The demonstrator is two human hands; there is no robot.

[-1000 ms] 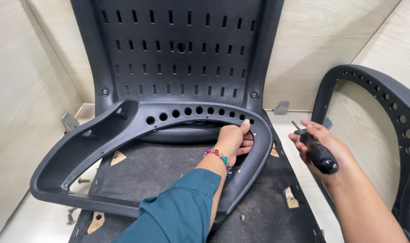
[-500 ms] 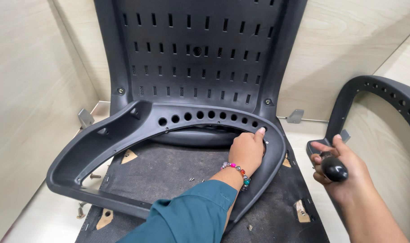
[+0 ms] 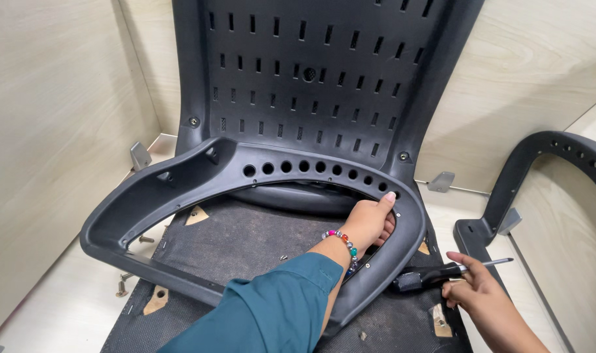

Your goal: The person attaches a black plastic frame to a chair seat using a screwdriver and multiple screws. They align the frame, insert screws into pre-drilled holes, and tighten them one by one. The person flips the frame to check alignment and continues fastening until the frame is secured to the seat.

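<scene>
On the chair base (image 3: pixel 245 242), left hand (image 3: pixel 370 222) grips armrest (image 3: pixel 245 173); right hand (image 3: pixel 471 287) seemingly holds screwdriver (image 3: pixel 442 273).

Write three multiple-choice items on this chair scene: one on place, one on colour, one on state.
1. Where does the left hand rest?
A. on the curved black plastic armrest frame
B. on the wall
C. on the floor

2. What colour is the sleeve?
A. red
B. teal
C. white

3. What is the right hand doing?
A. hanging empty
B. holding a black-handled screwdriver
C. gripping a bolt

Answers: 1 A, its fingers curl over the frame's inner edge; 2 B, the forearm cloth is blue-green; 3 B, its fingers close round the tool's shaft.
</scene>
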